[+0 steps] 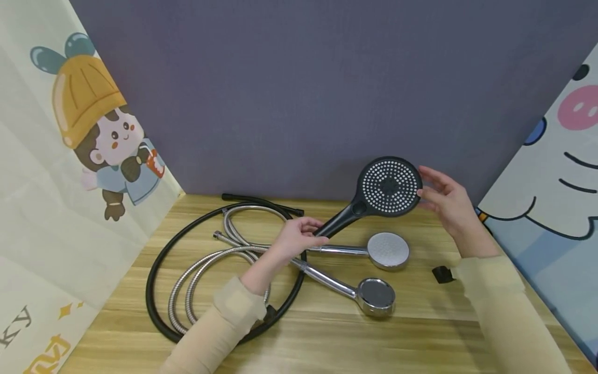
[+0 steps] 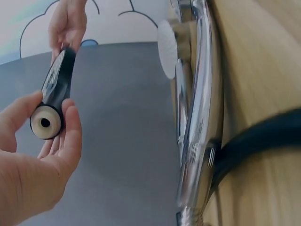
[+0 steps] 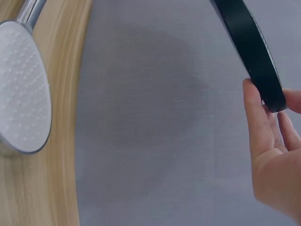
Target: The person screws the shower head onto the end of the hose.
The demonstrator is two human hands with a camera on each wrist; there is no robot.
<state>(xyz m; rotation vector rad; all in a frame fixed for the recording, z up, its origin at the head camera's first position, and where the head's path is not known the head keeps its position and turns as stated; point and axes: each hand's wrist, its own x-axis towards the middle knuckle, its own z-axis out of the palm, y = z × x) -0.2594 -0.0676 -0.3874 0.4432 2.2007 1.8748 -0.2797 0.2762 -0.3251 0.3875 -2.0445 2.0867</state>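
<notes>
A black shower head [image 1: 390, 186] is held up off the table between both hands, its round face with white nozzles turned toward me. My left hand [image 1: 299, 236] pinches the end of its handle between thumb and fingers; in the left wrist view the handle's pale open end [image 2: 45, 122] shows. At the right rim of the head, my right hand [image 1: 446, 202] grips the edge, thumb on the front and fingers behind, as the right wrist view also shows. Below it lie a chrome shower head with a white face [image 1: 389, 250] and a chrome one with a dark face [image 1: 376, 296].
Coiled silver metal hoses [image 1: 189, 280] and a black hose [image 1: 151, 283] lie on the wooden table [image 1: 355, 348] at the left. A small black piece [image 1: 443, 274] sits near the right sleeve. A grey panel [image 1: 280, 93] stands behind, with printed sheets on both sides.
</notes>
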